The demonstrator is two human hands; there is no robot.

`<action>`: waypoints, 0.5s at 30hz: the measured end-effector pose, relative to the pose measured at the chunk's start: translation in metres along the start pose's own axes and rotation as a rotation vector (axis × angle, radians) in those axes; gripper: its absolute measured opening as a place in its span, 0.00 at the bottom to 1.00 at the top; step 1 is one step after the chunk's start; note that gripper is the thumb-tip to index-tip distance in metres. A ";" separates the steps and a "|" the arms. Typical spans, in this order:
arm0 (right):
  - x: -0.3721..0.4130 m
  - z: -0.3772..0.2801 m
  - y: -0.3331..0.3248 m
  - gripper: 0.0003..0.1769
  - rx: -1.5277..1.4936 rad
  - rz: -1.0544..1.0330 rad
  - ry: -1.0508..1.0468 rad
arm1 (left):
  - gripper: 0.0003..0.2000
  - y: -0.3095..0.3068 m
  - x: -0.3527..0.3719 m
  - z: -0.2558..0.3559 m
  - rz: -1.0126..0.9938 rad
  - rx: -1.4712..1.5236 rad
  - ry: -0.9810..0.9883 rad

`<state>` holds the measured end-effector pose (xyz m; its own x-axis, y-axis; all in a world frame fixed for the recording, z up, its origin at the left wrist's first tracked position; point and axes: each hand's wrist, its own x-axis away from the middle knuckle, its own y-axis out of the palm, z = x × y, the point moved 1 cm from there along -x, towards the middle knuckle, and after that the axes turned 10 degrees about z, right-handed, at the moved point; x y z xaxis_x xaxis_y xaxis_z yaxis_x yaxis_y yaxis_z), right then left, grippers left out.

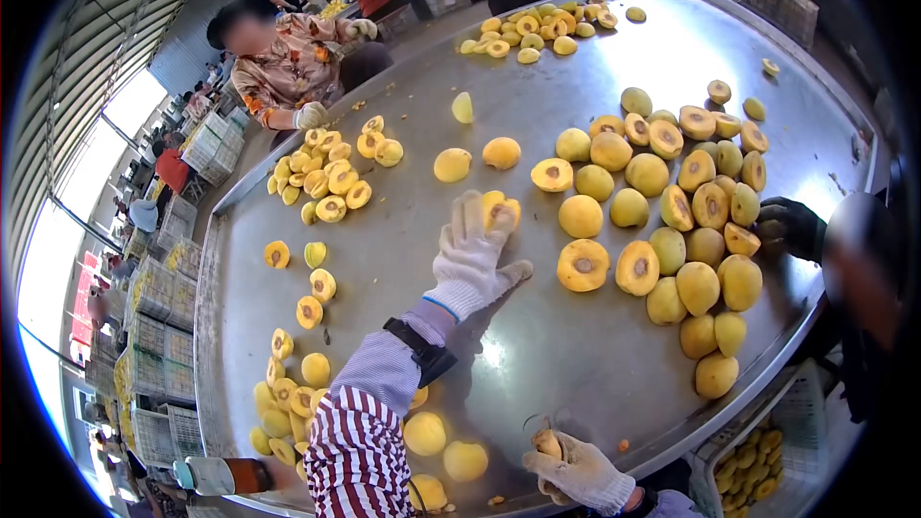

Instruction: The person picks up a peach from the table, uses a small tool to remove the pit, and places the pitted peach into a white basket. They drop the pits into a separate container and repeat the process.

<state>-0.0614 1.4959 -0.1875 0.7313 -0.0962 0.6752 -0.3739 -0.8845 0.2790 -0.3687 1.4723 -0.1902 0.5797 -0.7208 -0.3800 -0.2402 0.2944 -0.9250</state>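
Note:
My left hand (470,254), in a white knit glove, reaches over the middle of the metal table with its fingers stretched out and thumb spread. Its fingertips touch a yellow peach (501,212), partly hidden behind them. Two more peaches lie just beyond, one of them a peach (452,165) left of the other. Near the front edge, my right hand (578,472), also gloved, is closed around a small tool with a thin curved wire end (534,421); the fingers hide most of it. Right of my left hand spreads a large group of whole and halved peaches (583,265).
A tilted metal table (403,259) with a raised rim carries several peach piles. Across it sits a person in a floral shirt (288,62); a dark-gloved hand (789,228) is at the right edge. A bottle (225,475) stands lower left. A crate of fruit (753,465) is lower right.

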 end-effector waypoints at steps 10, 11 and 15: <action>0.003 -0.003 -0.005 0.14 -0.071 -0.035 0.045 | 0.26 0.048 -0.079 -0.115 -0.200 -0.393 -0.501; 0.001 -0.002 -0.003 0.14 -0.085 -0.049 0.045 | 0.28 0.063 -0.068 -0.129 -0.072 -0.385 -0.404; 0.001 -0.007 -0.003 0.12 -0.054 -0.053 0.080 | 0.38 0.029 -0.011 -0.108 -0.025 -0.259 -0.234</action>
<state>-0.0637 1.5020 -0.1827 0.7038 -0.0113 0.7103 -0.3678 -0.8612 0.3508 -0.4656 1.4210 -0.2124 0.7436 -0.5536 -0.3749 -0.3958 0.0874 -0.9142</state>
